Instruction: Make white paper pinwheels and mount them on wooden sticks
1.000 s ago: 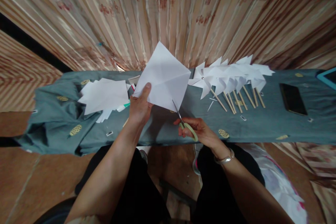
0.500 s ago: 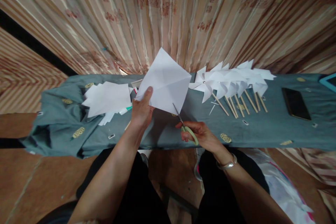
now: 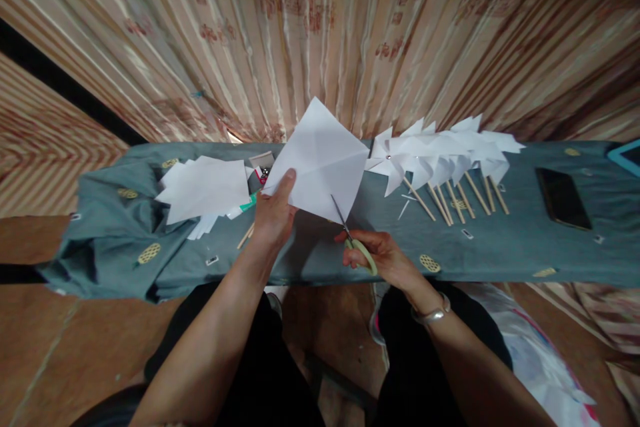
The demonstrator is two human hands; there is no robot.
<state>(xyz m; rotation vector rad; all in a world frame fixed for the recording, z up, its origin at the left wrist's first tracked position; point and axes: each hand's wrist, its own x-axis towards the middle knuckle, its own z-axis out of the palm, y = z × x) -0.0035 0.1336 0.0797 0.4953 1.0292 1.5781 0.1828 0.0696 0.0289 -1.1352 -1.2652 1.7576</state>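
A square sheet of white paper [image 3: 325, 153] with fold creases is held up over the table, one corner pointing away from me. My left hand [image 3: 277, 210] grips its left corner, thumb on top and fingers underneath. In my right hand [image 3: 377, 257] are scissors [image 3: 359, 250] with pale green handles. One blade lies over the paper near its lower edge; the other blade is hidden beneath the sheet. To the right, several white paper pinwheels [image 3: 425, 153] on wooden sticks lie in an overlapping row. A stack of white paper sheets [image 3: 207, 187] lies at the left.
The narrow table has a grey-green cloth [image 3: 320, 267]. A dark phone [image 3: 563, 198] lies on the right, with a blue-edged object [image 3: 627, 159] beyond. Near the left stack are a small box [image 3: 262, 161] and wooden sticks [image 3: 246, 235]. A patterned curtain [image 3: 320, 33] hangs behind.
My left hand and the paper have shifted slightly right and towards me, uncovering more of the small box and sticks. My right hand with the scissors has hardly moved.
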